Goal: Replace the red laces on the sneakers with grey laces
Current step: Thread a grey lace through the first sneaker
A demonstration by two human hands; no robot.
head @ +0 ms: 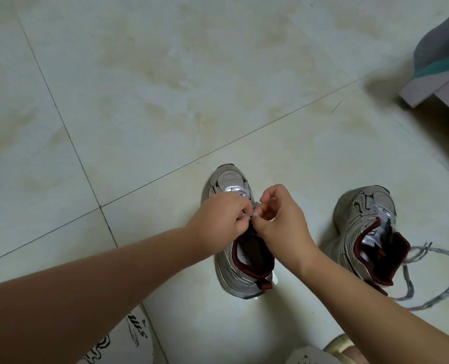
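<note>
The grey lace being worked is visible only as a short pale tip point(254, 214), held above the eyelet row of the left-hand sneaker point(240, 232), which stands on the tiled floor point(139, 101) with its toe pointing away. Both hands meet over the tip: the left hand point(222, 219) curls its fingers round it from the left, and the right hand point(283, 222) pinches it from the right between thumb and forefinger, so the tip lies between the two sets of fingertips, touching both. The rest of this lace is hidden under the hands; which eyelet it is aimed at cannot be told.

Risks, as judged from this arrangement: the tip is short and could slip from the pinch or fray against an eyelet; with the hands covering the row, an eyelet could be skipped or the two ends left uneven; the unbraced shoe could tip under a pull.

A second sneaker point(370, 232) stands well apart to the right, unlaced, a loose grey lace point(438, 292) coiled on the floor beside its heel. No red lace is visible.
</note>
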